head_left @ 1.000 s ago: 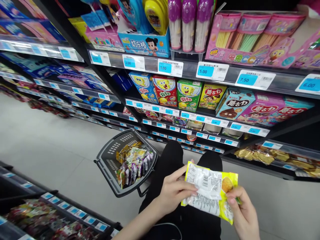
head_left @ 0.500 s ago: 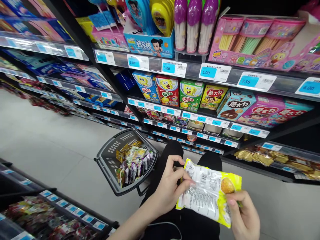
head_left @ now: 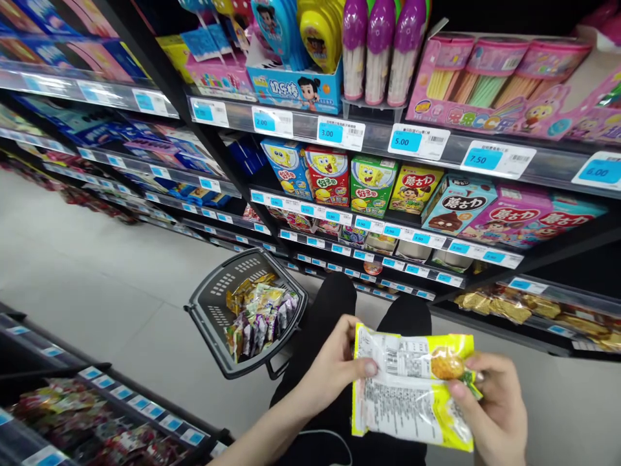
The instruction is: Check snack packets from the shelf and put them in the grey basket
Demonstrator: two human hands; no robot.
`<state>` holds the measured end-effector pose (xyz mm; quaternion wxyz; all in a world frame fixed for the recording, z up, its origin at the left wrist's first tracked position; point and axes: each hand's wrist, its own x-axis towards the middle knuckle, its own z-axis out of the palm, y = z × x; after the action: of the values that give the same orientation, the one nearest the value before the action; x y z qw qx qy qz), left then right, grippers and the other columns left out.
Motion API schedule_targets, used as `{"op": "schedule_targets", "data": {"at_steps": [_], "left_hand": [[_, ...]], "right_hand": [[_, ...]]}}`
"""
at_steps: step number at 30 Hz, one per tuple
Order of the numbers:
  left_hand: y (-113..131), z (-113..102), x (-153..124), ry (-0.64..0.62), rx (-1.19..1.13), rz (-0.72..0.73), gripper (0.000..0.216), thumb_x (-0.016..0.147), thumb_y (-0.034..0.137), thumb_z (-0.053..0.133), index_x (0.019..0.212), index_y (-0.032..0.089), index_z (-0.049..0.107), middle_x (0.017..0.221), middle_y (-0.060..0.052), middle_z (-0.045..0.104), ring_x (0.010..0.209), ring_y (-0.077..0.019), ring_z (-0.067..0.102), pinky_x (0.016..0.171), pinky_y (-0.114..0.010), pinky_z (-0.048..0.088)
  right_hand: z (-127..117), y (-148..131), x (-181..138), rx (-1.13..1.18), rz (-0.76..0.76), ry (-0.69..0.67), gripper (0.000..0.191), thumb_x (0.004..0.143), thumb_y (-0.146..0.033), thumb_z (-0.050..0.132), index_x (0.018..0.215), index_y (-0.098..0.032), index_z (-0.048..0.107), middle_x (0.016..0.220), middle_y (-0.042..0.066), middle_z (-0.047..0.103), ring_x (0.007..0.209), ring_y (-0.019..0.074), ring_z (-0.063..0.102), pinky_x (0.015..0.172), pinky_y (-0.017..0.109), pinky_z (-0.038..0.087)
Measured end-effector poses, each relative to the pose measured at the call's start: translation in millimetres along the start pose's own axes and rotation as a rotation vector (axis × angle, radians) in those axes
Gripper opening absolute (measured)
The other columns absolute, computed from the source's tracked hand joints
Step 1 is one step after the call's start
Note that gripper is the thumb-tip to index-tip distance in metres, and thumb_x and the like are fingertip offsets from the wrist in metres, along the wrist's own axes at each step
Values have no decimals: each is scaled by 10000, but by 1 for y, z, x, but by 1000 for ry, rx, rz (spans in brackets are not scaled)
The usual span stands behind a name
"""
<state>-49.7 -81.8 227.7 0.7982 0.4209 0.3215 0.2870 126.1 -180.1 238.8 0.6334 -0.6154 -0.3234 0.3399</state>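
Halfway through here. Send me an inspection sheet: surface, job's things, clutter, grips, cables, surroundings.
Surface: dark-clad legs below the work; pale floor around.
Job's things: yellow-and-white packet, barcode and small print facing the camera; whether sealed, cannot tell.
Clutter: wrapped packets heaped in a grey basket, left of the legs.
Grips: left grip on the packet's left end, thumb on the printed face; right grip on the opposite end.
Cables: one thin pale cord over the dark clothing; ends not visible.
Surroundings: stocked shelving ahead, with price labels; bagged goods lower left.
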Motion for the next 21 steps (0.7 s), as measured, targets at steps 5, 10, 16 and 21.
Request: {"op": "schedule_targets", "data": {"at_steps": [5,10,16,21], "left_hand": [[-11,-12,-2,-231,168,-190,384,716,465,610,703,85,661,614,-21,575,536,-81,446,520,-189,359],[-12,-22,-5,-246,242,-186,331,706,420,635,728,96,700,656,-25,605,478,-45,377,431,-162,290],[-10,-24,-11,-307,128,-263,316,635,396,698,696,86,701,596,-31,599,445,-58,442,381,-156,319],[-13,-22,-11,-231,72,-241,276,614,352,717,688,86,706,561,-18,583,412,-41,421,358,-147,294]], "right_hand": [[-4,-2,10,68,356,-167,245,722,-358,657,795,-229,462,693,19,611,487,138,565,407,219,431],[-8,10,18,100,526,-267,300,692,-392,680,781,-234,441,706,4,628,525,159,598,423,217,415],[-2,29,18,246,609,-392,324,687,-367,693,767,-231,410,701,-1,637,517,148,587,447,219,403],[-3,37,14,226,588,-416,261,741,-364,643,861,-250,441,739,-3,651,521,131,583,469,206,399]]}}
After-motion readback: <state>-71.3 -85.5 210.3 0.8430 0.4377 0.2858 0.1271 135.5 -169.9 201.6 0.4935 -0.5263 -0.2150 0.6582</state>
